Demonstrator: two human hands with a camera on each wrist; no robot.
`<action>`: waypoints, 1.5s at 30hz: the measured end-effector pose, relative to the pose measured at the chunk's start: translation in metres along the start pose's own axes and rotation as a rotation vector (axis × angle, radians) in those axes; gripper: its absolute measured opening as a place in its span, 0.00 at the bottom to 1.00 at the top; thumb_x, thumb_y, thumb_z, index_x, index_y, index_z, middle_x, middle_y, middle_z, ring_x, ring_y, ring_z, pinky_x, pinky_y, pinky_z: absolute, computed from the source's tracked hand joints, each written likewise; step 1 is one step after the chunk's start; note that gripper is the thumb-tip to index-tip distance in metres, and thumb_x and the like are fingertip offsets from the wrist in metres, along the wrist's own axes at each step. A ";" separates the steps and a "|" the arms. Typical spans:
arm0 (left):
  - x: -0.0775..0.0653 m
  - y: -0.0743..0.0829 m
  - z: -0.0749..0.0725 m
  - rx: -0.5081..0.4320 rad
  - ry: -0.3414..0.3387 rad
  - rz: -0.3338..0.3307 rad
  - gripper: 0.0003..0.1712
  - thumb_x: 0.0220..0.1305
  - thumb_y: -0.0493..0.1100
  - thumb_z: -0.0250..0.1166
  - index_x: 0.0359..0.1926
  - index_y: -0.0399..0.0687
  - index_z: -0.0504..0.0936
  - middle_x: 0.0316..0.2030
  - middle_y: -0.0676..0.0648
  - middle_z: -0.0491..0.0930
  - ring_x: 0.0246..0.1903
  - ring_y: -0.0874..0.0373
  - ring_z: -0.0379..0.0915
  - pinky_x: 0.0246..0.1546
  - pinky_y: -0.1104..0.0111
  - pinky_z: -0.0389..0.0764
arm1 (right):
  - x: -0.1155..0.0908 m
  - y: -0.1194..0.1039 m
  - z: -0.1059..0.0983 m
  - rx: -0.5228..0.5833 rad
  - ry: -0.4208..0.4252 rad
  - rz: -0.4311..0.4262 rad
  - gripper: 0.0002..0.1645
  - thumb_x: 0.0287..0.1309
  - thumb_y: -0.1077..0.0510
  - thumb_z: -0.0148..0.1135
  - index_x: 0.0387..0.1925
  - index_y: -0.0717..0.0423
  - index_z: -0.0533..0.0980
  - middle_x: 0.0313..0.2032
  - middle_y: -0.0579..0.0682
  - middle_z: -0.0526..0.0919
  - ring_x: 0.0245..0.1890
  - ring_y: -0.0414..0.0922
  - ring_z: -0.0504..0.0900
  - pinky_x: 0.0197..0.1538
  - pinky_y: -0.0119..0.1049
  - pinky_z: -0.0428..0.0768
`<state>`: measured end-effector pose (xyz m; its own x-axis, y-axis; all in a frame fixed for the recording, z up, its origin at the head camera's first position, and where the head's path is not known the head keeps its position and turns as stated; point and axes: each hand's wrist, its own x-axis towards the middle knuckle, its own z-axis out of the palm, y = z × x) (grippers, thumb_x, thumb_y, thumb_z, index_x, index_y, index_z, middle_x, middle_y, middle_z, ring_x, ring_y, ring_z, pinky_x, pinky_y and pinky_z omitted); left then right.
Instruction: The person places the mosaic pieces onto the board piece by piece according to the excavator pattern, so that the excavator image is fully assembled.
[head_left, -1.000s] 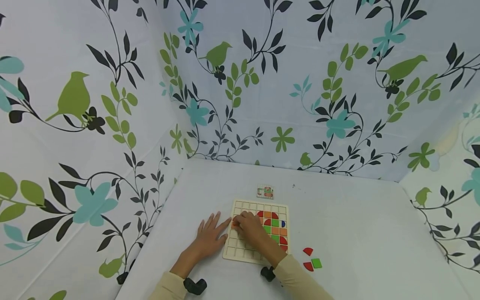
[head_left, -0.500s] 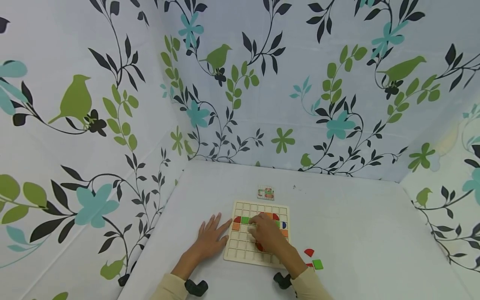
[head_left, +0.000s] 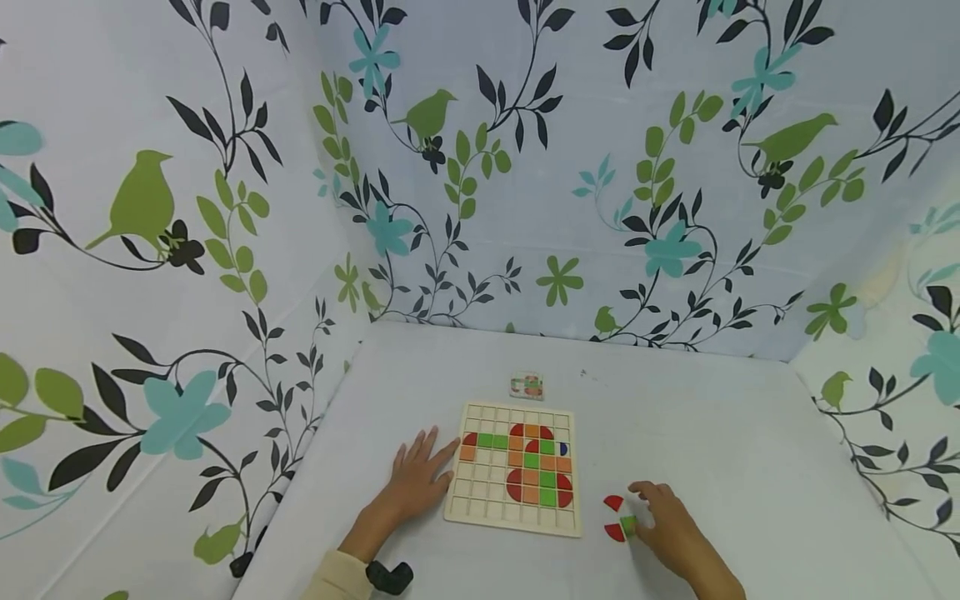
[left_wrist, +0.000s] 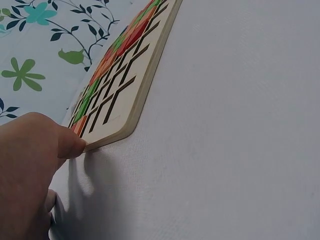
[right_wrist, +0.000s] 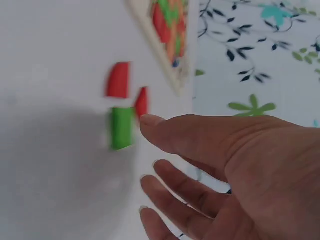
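A wooden grid board (head_left: 480, 493) lies on the table, with red, orange and green pieces and one blue half-round in its cells. Beside its left edge my left hand (head_left: 415, 482) rests with fingers spread; in the left wrist view the thumb (left_wrist: 72, 142) touches the board's rim. To the right of the board lie a green square (head_left: 628, 526) and two red quarter-round pieces, one farther (head_left: 613, 502) and one nearer (head_left: 614, 532). My right hand (head_left: 666, 529) is at the green square, fingers loosely bent and apart, holding nothing in the right wrist view.
A small pattern card (head_left: 527, 386) lies behind the board. White cloth covers the table (head_left: 720, 433), and a patterned curtain (head_left: 480, 217) hangs behind and at the sides. A black wrist strap (head_left: 390, 577) shows at the left sleeve.
My right hand has left the board and moved right to the loose pieces. Green pieces now show in the upper left row, where the hand was working. The left hand stays at the board's edge.
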<state>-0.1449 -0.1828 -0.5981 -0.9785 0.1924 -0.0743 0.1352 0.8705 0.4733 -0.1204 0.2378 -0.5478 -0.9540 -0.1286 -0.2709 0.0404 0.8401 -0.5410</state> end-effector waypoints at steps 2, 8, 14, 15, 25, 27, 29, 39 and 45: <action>0.000 -0.002 0.000 0.001 0.012 0.001 0.33 0.78 0.51 0.57 0.80 0.56 0.67 0.82 0.35 0.53 0.82 0.33 0.43 0.76 0.30 0.44 | -0.002 0.013 0.005 0.010 -0.006 0.007 0.29 0.58 0.65 0.75 0.61 0.59 0.76 0.53 0.57 0.78 0.53 0.54 0.80 0.60 0.60 0.81; -0.001 -0.001 -0.003 -0.017 0.017 0.006 0.33 0.78 0.51 0.57 0.80 0.56 0.67 0.82 0.35 0.53 0.82 0.32 0.44 0.76 0.30 0.44 | -0.001 0.025 0.020 0.049 0.047 0.023 0.18 0.58 0.65 0.75 0.50 0.60 0.80 0.46 0.55 0.78 0.48 0.49 0.80 0.60 0.57 0.82; 0.000 -0.002 -0.003 -0.030 0.005 -0.001 0.33 0.79 0.52 0.57 0.80 0.57 0.67 0.83 0.35 0.52 0.82 0.33 0.42 0.77 0.31 0.42 | 0.000 0.027 0.025 0.044 0.094 -0.015 0.18 0.58 0.65 0.75 0.49 0.58 0.81 0.47 0.54 0.78 0.47 0.46 0.80 0.58 0.54 0.83; 0.000 -0.002 -0.003 -0.028 0.001 -0.005 0.33 0.79 0.52 0.56 0.81 0.58 0.66 0.83 0.36 0.51 0.82 0.33 0.41 0.77 0.32 0.42 | 0.000 0.028 0.026 0.045 0.103 -0.021 0.17 0.58 0.65 0.74 0.49 0.57 0.81 0.47 0.53 0.78 0.47 0.46 0.80 0.58 0.52 0.83; -0.002 -0.003 0.000 -0.023 -0.002 -0.004 0.33 0.78 0.51 0.56 0.80 0.57 0.67 0.83 0.35 0.52 0.82 0.33 0.42 0.77 0.31 0.42 | 0.006 0.029 0.021 0.018 0.150 -0.015 0.13 0.63 0.65 0.71 0.48 0.62 0.81 0.44 0.54 0.77 0.44 0.46 0.79 0.53 0.49 0.83; -0.002 -0.003 0.001 -0.027 0.001 -0.004 0.33 0.78 0.51 0.56 0.80 0.57 0.67 0.83 0.35 0.52 0.82 0.33 0.42 0.77 0.31 0.42 | 0.009 0.030 0.019 0.010 0.163 -0.023 0.14 0.63 0.64 0.71 0.48 0.63 0.80 0.44 0.55 0.77 0.44 0.46 0.80 0.53 0.50 0.83; -0.002 -0.004 0.001 -0.025 -0.005 -0.008 0.33 0.78 0.52 0.56 0.80 0.58 0.66 0.83 0.36 0.51 0.83 0.34 0.41 0.77 0.32 0.42 | 0.013 0.031 0.016 0.010 0.176 -0.035 0.14 0.64 0.64 0.71 0.49 0.64 0.80 0.44 0.55 0.77 0.44 0.47 0.80 0.53 0.50 0.83; -0.002 -0.003 -0.002 -0.028 0.003 0.010 0.32 0.78 0.51 0.56 0.80 0.56 0.67 0.82 0.35 0.52 0.82 0.32 0.43 0.77 0.31 0.43 | 0.051 0.024 0.019 0.047 0.208 -0.081 0.15 0.65 0.63 0.69 0.50 0.67 0.79 0.44 0.57 0.79 0.46 0.50 0.80 0.54 0.53 0.83; -0.002 0.000 -0.004 -0.050 0.001 0.012 0.32 0.78 0.50 0.57 0.79 0.55 0.68 0.82 0.34 0.52 0.82 0.32 0.43 0.77 0.31 0.42 | 0.069 0.000 0.025 0.105 0.202 -0.045 0.16 0.67 0.62 0.69 0.53 0.65 0.79 0.47 0.58 0.79 0.46 0.50 0.79 0.56 0.52 0.85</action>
<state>-0.1435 -0.1851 -0.5949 -0.9769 0.2027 -0.0674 0.1395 0.8445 0.5171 -0.1789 0.2159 -0.5861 -0.9952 -0.0478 -0.0856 0.0171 0.7752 -0.6315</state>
